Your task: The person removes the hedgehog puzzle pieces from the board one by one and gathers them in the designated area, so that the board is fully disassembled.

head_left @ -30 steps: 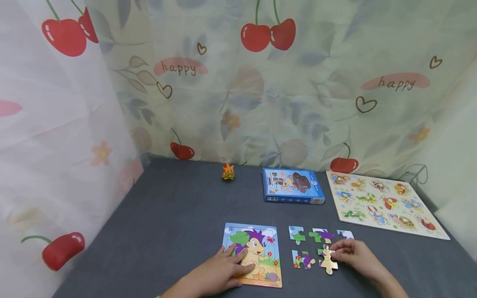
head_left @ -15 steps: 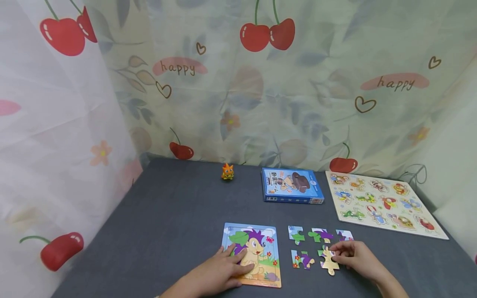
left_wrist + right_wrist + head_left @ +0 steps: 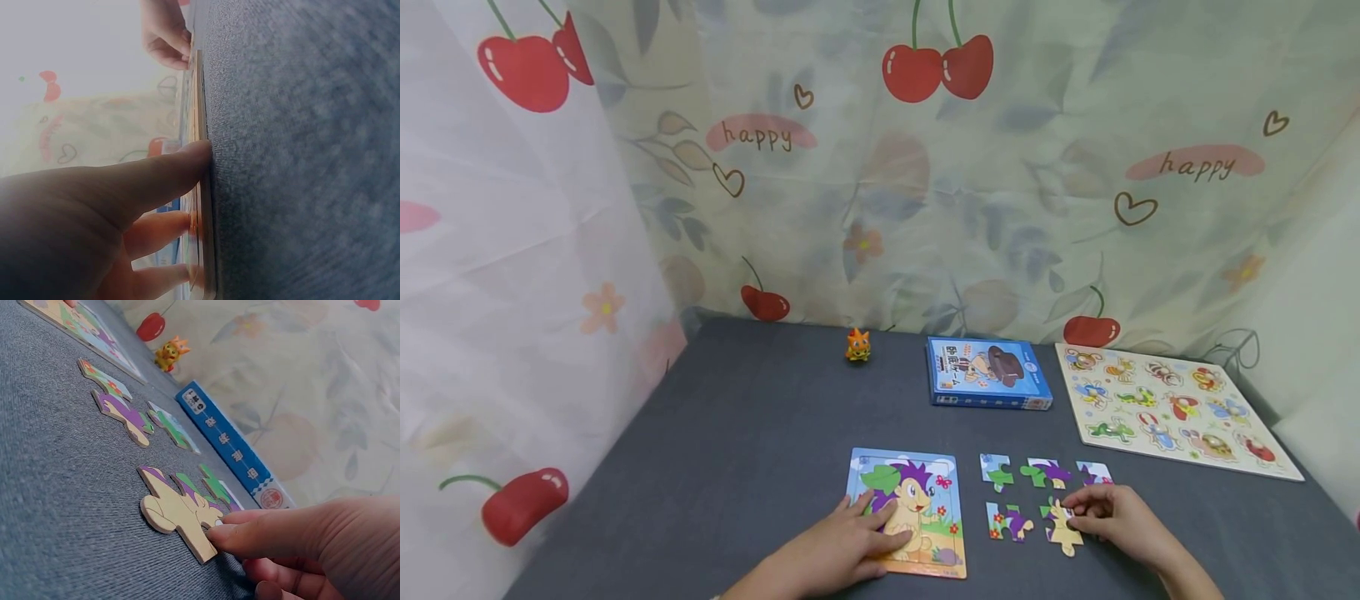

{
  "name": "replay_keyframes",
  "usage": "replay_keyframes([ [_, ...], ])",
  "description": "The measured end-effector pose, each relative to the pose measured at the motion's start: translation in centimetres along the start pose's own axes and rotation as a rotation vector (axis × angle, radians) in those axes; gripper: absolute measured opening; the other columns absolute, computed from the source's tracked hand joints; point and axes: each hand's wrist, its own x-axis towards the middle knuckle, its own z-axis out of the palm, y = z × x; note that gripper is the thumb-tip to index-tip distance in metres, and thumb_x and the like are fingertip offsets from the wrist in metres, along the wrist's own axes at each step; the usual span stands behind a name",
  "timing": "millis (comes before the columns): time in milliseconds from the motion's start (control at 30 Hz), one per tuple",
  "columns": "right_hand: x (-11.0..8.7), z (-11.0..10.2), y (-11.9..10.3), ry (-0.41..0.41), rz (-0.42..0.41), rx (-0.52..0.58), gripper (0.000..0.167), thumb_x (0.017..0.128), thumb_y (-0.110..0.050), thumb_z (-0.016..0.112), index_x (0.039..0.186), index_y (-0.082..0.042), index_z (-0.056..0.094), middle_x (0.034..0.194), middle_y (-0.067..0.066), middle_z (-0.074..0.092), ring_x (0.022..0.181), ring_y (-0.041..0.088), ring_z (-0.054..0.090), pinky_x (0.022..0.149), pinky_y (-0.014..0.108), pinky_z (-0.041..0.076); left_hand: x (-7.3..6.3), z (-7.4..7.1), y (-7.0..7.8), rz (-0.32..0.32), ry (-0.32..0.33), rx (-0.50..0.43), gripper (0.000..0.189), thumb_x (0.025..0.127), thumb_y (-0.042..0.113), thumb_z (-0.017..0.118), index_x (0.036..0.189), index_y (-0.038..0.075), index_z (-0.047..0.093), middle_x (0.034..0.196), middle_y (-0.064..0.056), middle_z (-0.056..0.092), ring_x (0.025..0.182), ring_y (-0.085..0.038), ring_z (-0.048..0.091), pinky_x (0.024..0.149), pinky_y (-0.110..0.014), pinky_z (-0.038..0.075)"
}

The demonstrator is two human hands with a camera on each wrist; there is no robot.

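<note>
My left hand [image 3: 848,546] rests with spread fingers on the hedgehog puzzle board [image 3: 943,542], a framed picture in purple, cream and blue. In the left wrist view, the thumb [image 3: 181,162] lies against the board's edge. To the right, my right hand [image 3: 1116,517] pinches a cream jigsaw piece [image 3: 1063,533] between thumb and fingers at its right edge. Seen from the right wrist, this jigsaw piece [image 3: 181,515] lies close over the cloth, thumb tip at its side. Loose around it are a red-flowered piece [image 3: 997,523], a blue-and-green piece [image 3: 996,468] and other pieces.
Behind the pieces lies a blue box [image 3: 988,375] with a cartoon figure in a hat. A white insect puzzle board [image 3: 1165,446] is at the back right, and a small orange toy figure [image 3: 858,346] stands at the back. A printed curtain [image 3: 820,208] hangs behind the table.
The cream piece under my right hand has shifted slightly to the right and turned a little. My left hand stays on the board.
</note>
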Motion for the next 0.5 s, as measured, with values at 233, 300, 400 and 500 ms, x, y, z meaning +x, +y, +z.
replay_keyframes([
  [233, 0.04, 0.02, -0.09, 0.000, 0.020, 0.005, 0.035, 0.082, -0.022, 0.071, 0.102, 0.006, 0.065, 0.078, 0.003, 0.060, 0.061, 0.004, 0.050, 0.051, 0.023, 0.045, -0.01, 0.04, 0.03, -0.003, 0.002, 0.002, 0.046, 0.090, 0.038, 0.056, 0.135, 0.037, 0.047, 0.147, -0.001, 0.039, 0.135, -0.039, 0.034, 0.102, -0.060, 0.033],
  [300, 0.05, 0.03, -0.01, 0.002, 0.014, 0.002, 0.034, 0.082, -0.021, 0.071, 0.101, 0.006, 0.065, 0.078, 0.003, 0.060, 0.061, 0.003, 0.049, 0.051, 0.023, 0.045, 0.03, 0.03, 0.03, -0.007, -0.002, 0.002, 0.046, 0.090, 0.038, 0.057, 0.135, 0.038, 0.046, 0.148, -0.001, 0.039, 0.136, -0.038, 0.033, 0.102, -0.060, 0.033],
  [400, 0.01, 0.00, 0.11, 0.002, -0.024, -0.014, 0.031, 0.083, -0.019, 0.070, 0.100, 0.006, 0.066, 0.077, 0.003, 0.060, 0.060, 0.001, 0.049, 0.050, 0.022, 0.045, 0.09, 0.03, -0.01, -0.008, -0.008, 0.001, 0.046, 0.091, 0.038, 0.056, 0.135, 0.038, 0.046, 0.148, 0.000, 0.039, 0.136, -0.038, 0.033, 0.102, -0.059, 0.033],
  [500, 0.05, -0.06, 0.20, -0.002, -0.062, -0.027, 0.029, 0.083, -0.018, 0.069, 0.099, 0.006, 0.066, 0.078, 0.002, 0.060, 0.061, 0.000, 0.049, 0.050, 0.022, 0.044, 0.13, 0.06, -0.05, -0.009, -0.013, 0.001, 0.046, 0.091, 0.039, 0.056, 0.136, 0.039, 0.045, 0.148, 0.000, 0.038, 0.136, -0.037, 0.033, 0.102, -0.059, 0.033],
])
